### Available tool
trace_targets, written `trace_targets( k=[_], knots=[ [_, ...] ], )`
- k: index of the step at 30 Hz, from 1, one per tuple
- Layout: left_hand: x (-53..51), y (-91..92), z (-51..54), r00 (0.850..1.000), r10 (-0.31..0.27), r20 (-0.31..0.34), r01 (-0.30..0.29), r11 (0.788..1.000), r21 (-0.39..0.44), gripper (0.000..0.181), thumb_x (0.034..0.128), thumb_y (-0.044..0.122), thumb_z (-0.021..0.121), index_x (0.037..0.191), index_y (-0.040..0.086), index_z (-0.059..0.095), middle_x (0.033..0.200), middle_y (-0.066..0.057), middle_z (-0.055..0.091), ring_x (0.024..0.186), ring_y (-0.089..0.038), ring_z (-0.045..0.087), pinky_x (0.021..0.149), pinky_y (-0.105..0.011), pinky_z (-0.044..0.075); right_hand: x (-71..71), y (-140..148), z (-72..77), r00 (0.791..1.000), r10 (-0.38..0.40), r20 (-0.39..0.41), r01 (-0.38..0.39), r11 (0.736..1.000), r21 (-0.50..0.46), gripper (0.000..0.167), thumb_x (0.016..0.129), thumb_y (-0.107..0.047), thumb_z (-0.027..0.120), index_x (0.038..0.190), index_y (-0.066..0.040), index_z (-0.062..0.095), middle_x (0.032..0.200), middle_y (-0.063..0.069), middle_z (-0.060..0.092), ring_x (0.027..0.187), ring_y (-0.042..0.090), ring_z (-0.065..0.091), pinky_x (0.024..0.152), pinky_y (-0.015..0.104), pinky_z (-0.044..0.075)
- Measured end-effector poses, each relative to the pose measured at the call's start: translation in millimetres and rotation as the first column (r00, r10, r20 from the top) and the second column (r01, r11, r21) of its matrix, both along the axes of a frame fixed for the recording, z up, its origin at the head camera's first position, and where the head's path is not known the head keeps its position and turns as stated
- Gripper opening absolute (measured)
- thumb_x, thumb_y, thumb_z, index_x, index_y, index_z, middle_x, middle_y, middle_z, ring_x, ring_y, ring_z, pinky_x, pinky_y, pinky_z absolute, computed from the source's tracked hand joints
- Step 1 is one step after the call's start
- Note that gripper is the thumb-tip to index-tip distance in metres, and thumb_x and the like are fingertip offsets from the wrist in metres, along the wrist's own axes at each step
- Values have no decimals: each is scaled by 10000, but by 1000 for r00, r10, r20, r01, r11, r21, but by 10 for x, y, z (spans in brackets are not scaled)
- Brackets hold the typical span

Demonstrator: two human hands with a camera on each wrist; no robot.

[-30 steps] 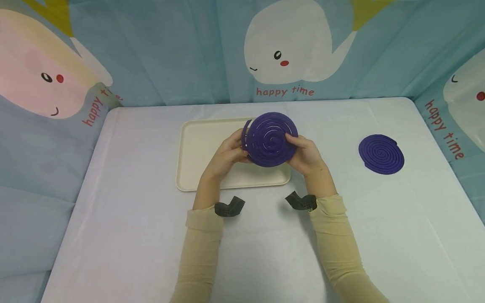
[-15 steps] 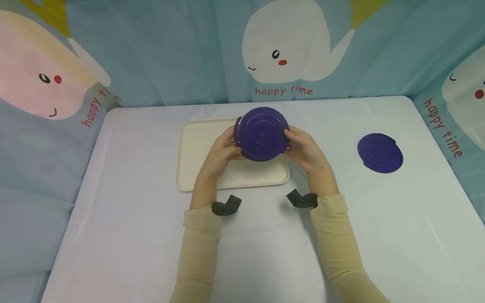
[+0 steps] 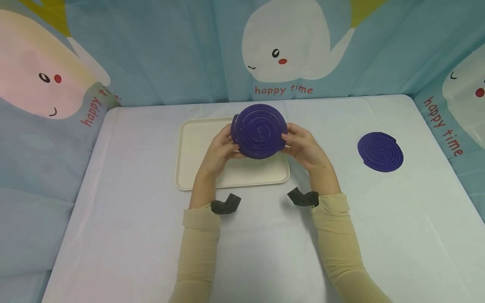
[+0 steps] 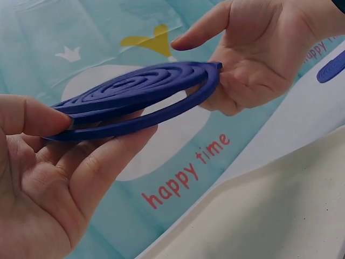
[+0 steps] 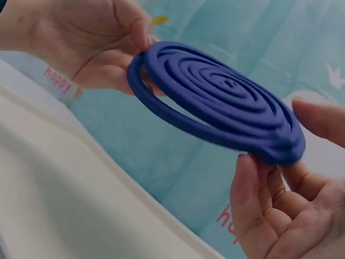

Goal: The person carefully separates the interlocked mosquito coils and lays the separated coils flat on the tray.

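Evening up the purple coil (image 3: 260, 131) seems the step in hand; next, its loose loop (image 5: 183, 125) likely needs gathering in. Above the tray's (image 3: 189, 168) one o'clock, the left hand (image 3: 217, 155) pinches it at eight; the right hand (image 3: 304, 148), fingers bent, meets it near four, thumb raised, grip unclear. Its underside is mostly hidden.

Head view bright, wrist views dimmer and greyer
Soft shadows lie on the pale counter (image 3: 132, 235) beside the right sleeve (image 3: 337, 235) and across the tray (image 5: 64, 189); the purple coil (image 5: 215, 97) blurs slightly in the right wrist view.
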State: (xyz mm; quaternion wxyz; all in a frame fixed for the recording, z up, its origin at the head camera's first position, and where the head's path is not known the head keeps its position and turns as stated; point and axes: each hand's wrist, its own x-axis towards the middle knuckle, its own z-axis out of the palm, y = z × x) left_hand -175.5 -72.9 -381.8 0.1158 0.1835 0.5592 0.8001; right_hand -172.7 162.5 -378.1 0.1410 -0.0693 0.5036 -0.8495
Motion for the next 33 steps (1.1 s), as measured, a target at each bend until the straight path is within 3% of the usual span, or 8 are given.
trace_targets(
  k=[4,11,19,27,33],
  knots=[
    [-12,24,-20,1000,-27,1,27,1000,-1,596,779,-98,448,1362,-127,327,1039,18,634,807,-136,649,649,-272,575,8,-51,-5,999,19,35,-19,1000,5,289,891,58,422,991,-78,656,881,34,661,766,143,627,697,283,525],
    [-9,66,-34,998,-61,3,61,998,-13,603,787,-94,448,1375,-117,320,1034,13,625,780,-127,641,652,-276,575,20,-110,-48,992,13,126,-10,1000,-26,272,895,17,415,967,-78,659,859,41,680,745,142,644,699,271,535],
    [6,70,-17,996,-86,-16,85,996,-26,589,793,-96,429,1371,-124,315,1047,9,622,805,-136,643,659,-285,576,34,-96,-81,989,87,116,-68,985,-160,196,968,-74,473,1007,-74,666,897,45,689,794,149,646,729,282,522],
    [8,76,-13,995,-97,-20,97,995,-20,578,805,-80,432,1369,-123,314,1042,16,626,811,-139,648,670,-310,581,54,-108,-61,980,179,85,-138,923,-359,312,1006,-71,353,1065,-38,657,968,81,693,844,182,659,754,322,529],
    [0,79,-19,994,-100,-33,100,995,-18,561,818,-67,442,1364,-121,325,1044,-5,625,810,-146,650,688,-341,582,49,-92,-75,971,224,82,-160,868,-470,259,992,-89,422,1081,1,647,979,117,694,845,205,668,758,333,531]
  ],
)
